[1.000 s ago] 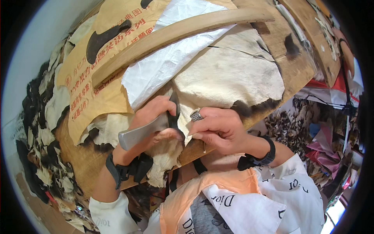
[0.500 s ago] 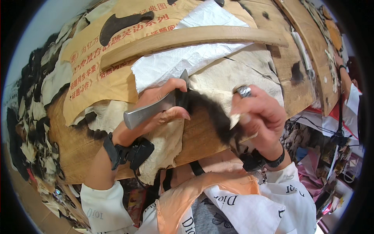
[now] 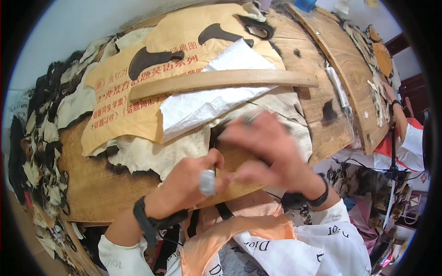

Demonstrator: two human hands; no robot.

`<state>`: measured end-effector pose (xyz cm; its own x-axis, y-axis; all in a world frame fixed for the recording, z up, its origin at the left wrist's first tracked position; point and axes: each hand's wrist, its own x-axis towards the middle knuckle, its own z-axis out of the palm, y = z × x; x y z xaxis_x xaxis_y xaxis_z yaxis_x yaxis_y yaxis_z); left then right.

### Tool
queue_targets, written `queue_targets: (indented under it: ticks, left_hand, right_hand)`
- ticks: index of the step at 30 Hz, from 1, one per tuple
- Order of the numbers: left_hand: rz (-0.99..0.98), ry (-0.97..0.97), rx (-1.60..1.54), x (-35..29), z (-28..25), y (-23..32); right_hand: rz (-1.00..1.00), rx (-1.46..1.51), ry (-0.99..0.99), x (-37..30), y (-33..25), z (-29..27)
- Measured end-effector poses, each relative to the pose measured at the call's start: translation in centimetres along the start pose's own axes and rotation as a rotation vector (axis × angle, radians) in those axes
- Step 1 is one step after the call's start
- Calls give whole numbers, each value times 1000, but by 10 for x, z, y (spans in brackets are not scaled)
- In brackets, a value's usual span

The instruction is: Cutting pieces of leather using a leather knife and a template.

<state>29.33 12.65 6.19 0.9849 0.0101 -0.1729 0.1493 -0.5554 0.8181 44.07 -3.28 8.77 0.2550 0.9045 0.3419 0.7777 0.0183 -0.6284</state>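
My left hand (image 3: 186,184) is closed low over the near edge of the wooden board, around a metal knife (image 3: 207,182). Only the knife's silver end shows; its blade is hidden. Close beside it, my right hand (image 3: 271,152) is smeared by motion, its thumb near the left fingertips. Whether it holds anything cannot be made out. Pale hide pieces with dark fur edges lie beyond the hands: one hide (image 3: 161,154) at left, another hide (image 3: 297,122) partly behind the right hand.
A curved wooden bar (image 3: 221,82) lies across a white woven sheet (image 3: 202,112) and printed yellow-brown paper (image 3: 115,106). Two dark axe-shaped blades (image 3: 149,62) rest on the paper. Fur scraps (image 3: 46,152) pile up at left. Another person's arm (image 3: 398,112) is at far right.
The dark fur piece between my hands is no longer seen there. My right hand has swung left towards the left one. The knife has turned in my left hand. The whole view has shifted.
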Motion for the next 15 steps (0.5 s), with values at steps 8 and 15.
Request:
queue_targets:
  ticks: [8, 15]
  left_hand:
    - [33, 296, 164, 3, 8, 9]
    - [-369, 584, 508, 5, -30, -64]
  right_hand:
    - [-21, 329, 176, 17, 16, 8]
    - [176, -388, 6, 46, 124, -34]
